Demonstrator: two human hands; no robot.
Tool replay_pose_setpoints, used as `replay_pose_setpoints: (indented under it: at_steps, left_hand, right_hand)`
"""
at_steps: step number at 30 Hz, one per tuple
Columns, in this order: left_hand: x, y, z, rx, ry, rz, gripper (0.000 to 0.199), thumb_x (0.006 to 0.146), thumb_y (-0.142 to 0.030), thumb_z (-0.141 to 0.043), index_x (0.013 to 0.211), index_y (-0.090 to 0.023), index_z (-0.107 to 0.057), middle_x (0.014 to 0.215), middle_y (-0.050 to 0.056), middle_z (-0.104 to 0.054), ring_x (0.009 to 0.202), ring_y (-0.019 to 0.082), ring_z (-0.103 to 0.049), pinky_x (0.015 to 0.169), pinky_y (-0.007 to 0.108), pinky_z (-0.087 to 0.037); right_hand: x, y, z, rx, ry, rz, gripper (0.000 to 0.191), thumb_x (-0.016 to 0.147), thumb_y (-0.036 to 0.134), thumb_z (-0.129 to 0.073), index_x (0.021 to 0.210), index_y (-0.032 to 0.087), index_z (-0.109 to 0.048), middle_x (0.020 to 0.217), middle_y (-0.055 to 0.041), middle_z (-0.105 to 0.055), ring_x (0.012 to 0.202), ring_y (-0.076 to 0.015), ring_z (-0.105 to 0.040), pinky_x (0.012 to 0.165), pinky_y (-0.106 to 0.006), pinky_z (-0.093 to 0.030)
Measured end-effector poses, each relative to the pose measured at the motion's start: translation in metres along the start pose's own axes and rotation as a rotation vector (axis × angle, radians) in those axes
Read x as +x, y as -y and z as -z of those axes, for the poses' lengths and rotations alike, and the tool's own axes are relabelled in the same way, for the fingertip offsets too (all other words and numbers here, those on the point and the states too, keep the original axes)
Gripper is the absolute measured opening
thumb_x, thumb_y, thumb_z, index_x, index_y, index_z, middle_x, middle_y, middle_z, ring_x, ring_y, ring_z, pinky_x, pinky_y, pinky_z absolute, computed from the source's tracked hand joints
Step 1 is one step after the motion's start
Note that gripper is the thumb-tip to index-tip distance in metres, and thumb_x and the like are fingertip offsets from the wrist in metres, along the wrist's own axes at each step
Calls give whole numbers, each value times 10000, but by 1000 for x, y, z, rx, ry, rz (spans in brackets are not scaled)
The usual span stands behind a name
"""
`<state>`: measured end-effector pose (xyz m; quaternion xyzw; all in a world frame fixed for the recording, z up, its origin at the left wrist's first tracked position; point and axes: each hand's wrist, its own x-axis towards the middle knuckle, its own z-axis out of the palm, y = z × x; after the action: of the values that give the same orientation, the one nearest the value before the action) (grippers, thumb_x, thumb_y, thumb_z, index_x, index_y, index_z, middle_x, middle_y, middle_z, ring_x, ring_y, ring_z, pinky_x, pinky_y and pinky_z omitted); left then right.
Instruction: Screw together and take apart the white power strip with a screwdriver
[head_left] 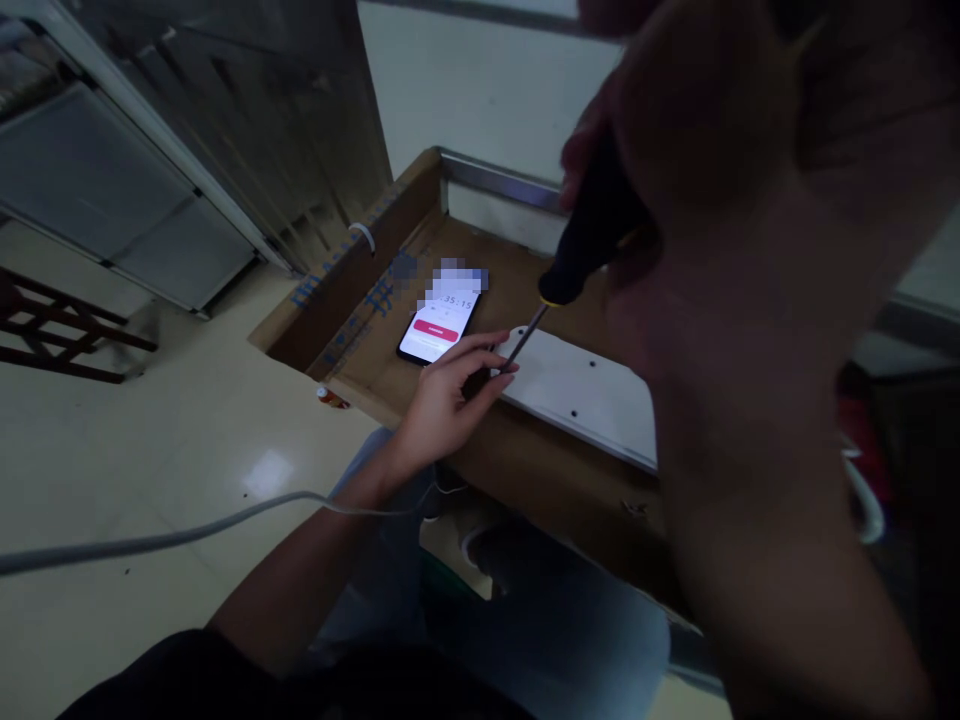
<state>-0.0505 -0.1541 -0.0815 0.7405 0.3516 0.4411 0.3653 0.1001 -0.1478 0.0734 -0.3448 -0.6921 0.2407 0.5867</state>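
R hand grips screwdriver; L hand prob. touching white panel.

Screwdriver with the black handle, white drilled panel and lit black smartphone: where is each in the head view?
Black-handled screwdriver point(592, 232): head view, point on the handle.
White drilled panel point(581, 395): head view, point on its flat face.
Lit black smartphone point(439, 325): head view, point on the screen.
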Motion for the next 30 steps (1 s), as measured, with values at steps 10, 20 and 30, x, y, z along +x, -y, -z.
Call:
replay_pose_setpoints:
  at_steps: [10, 20, 30]
  left_hand:
    - [2, 5, -7, 8, -115, 26, 219, 909, -265, -818, 801, -187, -644, 1127, 72, -764, 993, 171, -743, 877, 322, -627]
    - [-1, 14, -6, 155, 0, -119, 572, 840, -496, -876, 1299, -243, -647, 1413, 144, -636, 1301, 280, -661, 1094, 480, -594]
    - [0, 7, -7, 170, -29, -130, 257, 970, -399, -752, 1129, -217, -665, 1308, 123, -677, 1206, 220, -693, 1007, 379, -589]
  right_hand:
    - [-4, 3, 8, 12, 61, 94, 478, 990, 445, -580, 1238, 36, -600, 1190, -8, -563, 1010, 59, -573, 891, -65, -505]
    - [3, -12, 21, 167, 159, 78, 403, 921, 112, -403, 1303, 39, -508, 1021, 20, -590, 907, 13, -615, 849, -144, -545]
    - [0, -9, 17, -6, 117, 73, 376, 1015, 420, -561, 1088, 106, -366, 921, 8, -345, 763, 68, -345, 716, -77, -375]
